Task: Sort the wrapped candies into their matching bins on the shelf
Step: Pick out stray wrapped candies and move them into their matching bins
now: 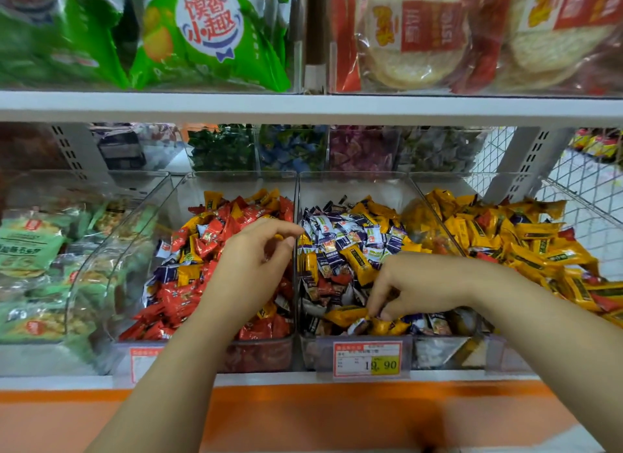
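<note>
R hand pinches shiny yellow-wrapped candy.

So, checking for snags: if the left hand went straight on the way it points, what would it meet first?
Probably the clear divider just ahead; the left hand nearly reaches it, though depth is unclear.

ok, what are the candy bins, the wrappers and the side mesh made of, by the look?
Bins: clear rigid plastic, glossy; candies show through the walls, rims catch glare.
Wrappers, e.g. the yellow candy the right hand pinches: thin shiny film, plastic or foil laminate; crinkled, bright highlights.
Mesh: white wire grid, probably coated metal; unconfirmed.
</note>
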The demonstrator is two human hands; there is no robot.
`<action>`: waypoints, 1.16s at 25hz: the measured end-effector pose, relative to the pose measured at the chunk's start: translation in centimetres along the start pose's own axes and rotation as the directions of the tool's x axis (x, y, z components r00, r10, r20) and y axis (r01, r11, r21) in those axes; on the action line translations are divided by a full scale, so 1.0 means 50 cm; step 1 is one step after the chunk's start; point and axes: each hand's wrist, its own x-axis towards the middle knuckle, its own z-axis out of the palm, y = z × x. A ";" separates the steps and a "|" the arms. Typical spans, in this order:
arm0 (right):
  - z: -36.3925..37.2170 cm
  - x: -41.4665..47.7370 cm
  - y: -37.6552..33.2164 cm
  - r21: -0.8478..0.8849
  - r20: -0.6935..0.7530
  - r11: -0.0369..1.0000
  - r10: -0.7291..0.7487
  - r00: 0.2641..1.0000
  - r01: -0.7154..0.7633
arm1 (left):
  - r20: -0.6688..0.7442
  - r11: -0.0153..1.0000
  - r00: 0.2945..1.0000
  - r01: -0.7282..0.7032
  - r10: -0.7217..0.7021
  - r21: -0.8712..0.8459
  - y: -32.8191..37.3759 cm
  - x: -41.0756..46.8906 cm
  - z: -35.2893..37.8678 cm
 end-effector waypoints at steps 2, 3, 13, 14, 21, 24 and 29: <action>-0.007 -0.010 0.001 0.068 -0.011 0.998 0.005 1.000 -0.004 | -0.003 1.000 1.000 0.003 -0.003 -0.003 -0.001 -0.001 -0.001; -0.010 -0.006 0.001 0.122 -0.056 0.993 0.004 0.998 0.003 | -0.005 1.000 1.000 0.004 -0.004 -0.007 -0.002 -0.002 -0.003; 0.023 0.143 0.005 -0.275 -0.368 0.951 0.033 0.929 -0.143 | -0.001 0.999 0.999 0.043 -0.043 -0.027 -0.012 0.001 -0.016; 0.023 0.144 0.006 -0.274 -0.372 0.950 0.038 0.927 -0.149 | -0.001 0.999 0.999 0.040 -0.040 -0.025 -0.011 0.002 -0.016; -0.014 0.090 0.014 0.118 -0.449 0.993 0.047 0.892 0.007 | 0.008 0.999 0.999 0.040 -0.040 -0.030 -0.009 -0.003 -0.018; -0.008 0.078 -0.009 0.232 -0.291 0.967 -0.031 0.956 0.102 | 0.006 1.000 1.000 0.028 -0.028 -0.006 -0.012 -0.003 -0.015; 0.029 0.131 -0.011 0.145 -0.201 0.984 -0.073 0.977 0.103 | 0.000 1.000 1.000 0.021 -0.021 -0.014 -0.016 -0.006 -0.017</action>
